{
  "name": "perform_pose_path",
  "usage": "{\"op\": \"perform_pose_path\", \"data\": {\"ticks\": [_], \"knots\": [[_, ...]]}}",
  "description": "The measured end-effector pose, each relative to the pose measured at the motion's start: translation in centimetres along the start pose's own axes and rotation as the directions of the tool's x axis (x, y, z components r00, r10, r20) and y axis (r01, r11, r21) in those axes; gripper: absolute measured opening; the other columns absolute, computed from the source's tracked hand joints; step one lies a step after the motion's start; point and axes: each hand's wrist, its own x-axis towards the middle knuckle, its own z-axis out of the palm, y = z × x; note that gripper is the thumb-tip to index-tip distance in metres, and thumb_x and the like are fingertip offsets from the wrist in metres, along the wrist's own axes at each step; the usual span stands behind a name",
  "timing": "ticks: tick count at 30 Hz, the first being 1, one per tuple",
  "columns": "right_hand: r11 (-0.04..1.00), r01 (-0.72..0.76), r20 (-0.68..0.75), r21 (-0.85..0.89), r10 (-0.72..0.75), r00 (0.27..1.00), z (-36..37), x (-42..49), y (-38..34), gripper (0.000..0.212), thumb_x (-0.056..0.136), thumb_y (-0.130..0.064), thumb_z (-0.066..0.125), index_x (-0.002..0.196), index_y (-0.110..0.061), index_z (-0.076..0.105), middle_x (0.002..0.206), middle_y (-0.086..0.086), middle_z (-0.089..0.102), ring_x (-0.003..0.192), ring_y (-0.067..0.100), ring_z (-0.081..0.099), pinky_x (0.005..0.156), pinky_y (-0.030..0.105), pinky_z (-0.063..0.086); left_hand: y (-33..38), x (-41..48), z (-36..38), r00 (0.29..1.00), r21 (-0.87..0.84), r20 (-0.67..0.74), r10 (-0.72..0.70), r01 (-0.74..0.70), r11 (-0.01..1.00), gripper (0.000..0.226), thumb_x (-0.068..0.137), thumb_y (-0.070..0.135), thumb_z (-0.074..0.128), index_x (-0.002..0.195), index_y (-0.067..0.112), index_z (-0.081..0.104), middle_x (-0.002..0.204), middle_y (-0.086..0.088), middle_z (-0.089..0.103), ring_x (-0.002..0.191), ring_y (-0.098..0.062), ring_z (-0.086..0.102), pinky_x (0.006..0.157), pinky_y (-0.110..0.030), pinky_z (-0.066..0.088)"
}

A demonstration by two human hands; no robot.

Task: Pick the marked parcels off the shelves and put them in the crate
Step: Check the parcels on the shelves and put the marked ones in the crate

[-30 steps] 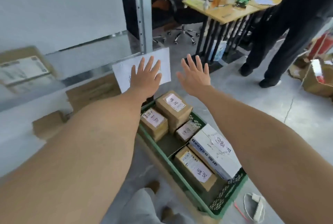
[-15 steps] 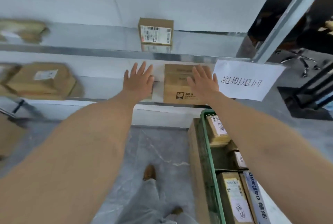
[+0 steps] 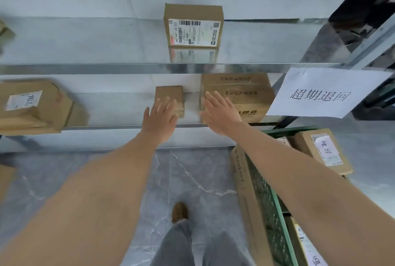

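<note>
Left hand: our bare left hand [image 3: 160,116] reaches flat, fingers spread, holding nothing, over the near edge of a small plain brown cardboard box [image 3: 170,100] on the lower metal shelf [image 3: 119,127]
Right hand: our bare right hand [image 3: 220,113] is likewise spread wide and empty, in front of the large taped brown cardboard carton [image 3: 239,94]; whether it touches, we cannot tell
Shelves: a brown parcel with a white handwritten sticker [image 3: 32,105] lies well to the left on the lower shelf; a brown box with a printed barcode label [image 3: 193,26] stands alone on the upper metal shelf [image 3: 106,68]
Crate: the green plastic mesh crate [image 3: 275,205] sits on the floor to our right, with at least one brown box bearing a handwritten white sticker [image 3: 320,150] in it
Progress: we judge the job is mid-way, with several parcels in the crate, others left on the shelves, and no grasp closed yet
Writing: a white paper sign [image 3: 320,94] hung at the shelf end reads 超期退回; the carton's print and the barcode label are too small or blurred for us to read
</note>
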Motion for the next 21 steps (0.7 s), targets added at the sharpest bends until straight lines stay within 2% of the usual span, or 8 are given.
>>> {"op": "perform_pose_path", "data": {"ticks": [6, 9, 13, 15, 18, 20, 21], "knots": [[0.994, -0.002, 0.069, 0.112, -0.006, 0.998, 5.2, 6.6, -2.8, 0.055, 0.102, -0.041, 0.016, 0.153, -0.021, 0.005, 0.161, -0.004, -0.009, 0.147, 0.016, -0.013, 0.12, 0.041, -0.002, -5.8, 4.6, 5.0, 0.994, -0.033, 0.061, -0.087, 0.09, 0.995, 0.05, 0.102, 0.034, 0.019, 0.15, 0.028, 0.008, 0.16, 0.005, 0.001, 0.147, -0.021, -0.003, 0.118, -0.042, 0.004], [0.988, -0.027, 0.074, 0.152, 0.016, 0.997, 8.0, 10.6, -2.6, 0.055, 0.103, -0.041, 0.016, 0.152, -0.022, 0.004, 0.16, -0.005, -0.012, 0.147, 0.016, -0.014, 0.119, 0.04, -0.001, -8.2, 8.0, 8.0, 0.986, -0.145, 0.049, -0.162, 0.167, 0.975, 0.051, 0.102, 0.036, 0.02, 0.15, 0.029, 0.007, 0.16, 0.006, -0.002, 0.147, -0.018, -0.004, 0.117, -0.039, 0.003], [0.988, -0.026, 0.053, 0.151, 0.018, 0.998, 10.9, 16.1, -1.6, 0.055, 0.102, -0.041, 0.018, 0.152, -0.023, 0.002, 0.16, -0.004, -0.013, 0.147, 0.016, -0.014, 0.119, 0.039, 0.001, -11.3, 13.4, 11.5, 0.992, -0.158, 0.046, -0.113, 0.119, 0.98, 0.053, 0.101, 0.037, 0.023, 0.151, 0.028, 0.007, 0.16, 0.004, -0.001, 0.147, -0.019, 0.001, 0.117, -0.038, 0.008], [0.981, -0.035, 0.031, 0.189, 0.029, 0.999, 12.5, 19.6, -1.2, 0.056, 0.102, -0.041, 0.019, 0.152, -0.024, 0.001, 0.16, -0.003, -0.015, 0.147, 0.015, -0.014, 0.119, 0.039, 0.004, -12.8, 17.2, 13.3, 0.993, -0.248, 0.008, -0.121, 0.119, 0.961, 0.054, 0.101, 0.037, 0.027, 0.151, 0.027, 0.009, 0.16, 0.002, 0.001, 0.147, -0.019, 0.007, 0.117, -0.038, 0.015], [0.936, -0.069, 0.013, 0.344, 0.069, 0.998, 15.5, 24.4, -1.3, 0.058, 0.102, -0.042, 0.02, 0.152, -0.025, -0.003, 0.159, -0.003, -0.019, 0.147, 0.014, -0.015, 0.118, 0.035, 0.001, -13.8, 21.7, 15.5, 0.979, -0.558, -0.002, -0.203, 0.167, 0.813, 0.058, 0.1, 0.037, 0.029, 0.151, 0.023, 0.006, 0.16, 0.002, 0.003, 0.147, -0.014, 0.006, 0.117, -0.032, 0.01], [0.849, -0.131, 0.035, 0.513, 0.132, 0.991, 16.6, 26.3, -1.5, 0.061, 0.102, -0.044, 0.021, 0.152, -0.023, -0.005, 0.159, 0.0, -0.02, 0.147, 0.015, -0.014, 0.117, 0.033, -0.001, -13.7, 23.0, 16.0, 0.958, -0.733, 0.06, -0.28, 0.233, 0.639, 0.058, 0.101, 0.038, 0.027, 0.151, 0.018, 0.004, 0.159, 0.002, 0.006, 0.146, -0.014, 0.009, 0.116, -0.031, 0.009], [0.784, -0.162, 0.05, 0.599, 0.165, 0.985, 17.4, 27.2, -1.6, 0.062, 0.102, -0.044, 0.022, 0.152, -0.021, -0.006, 0.159, 0.003, -0.019, 0.147, 0.016, -0.013, 0.117, 0.032, 0.0, -13.8, 23.5, 16.5, 0.944, -0.804, 0.108, -0.312, 0.268, 0.531, 0.057, 0.101, 0.038, 0.026, 0.151, 0.018, 0.007, 0.158, 0.002, 0.011, 0.145, -0.014, 0.015, 0.115, -0.031, 0.013]]}}
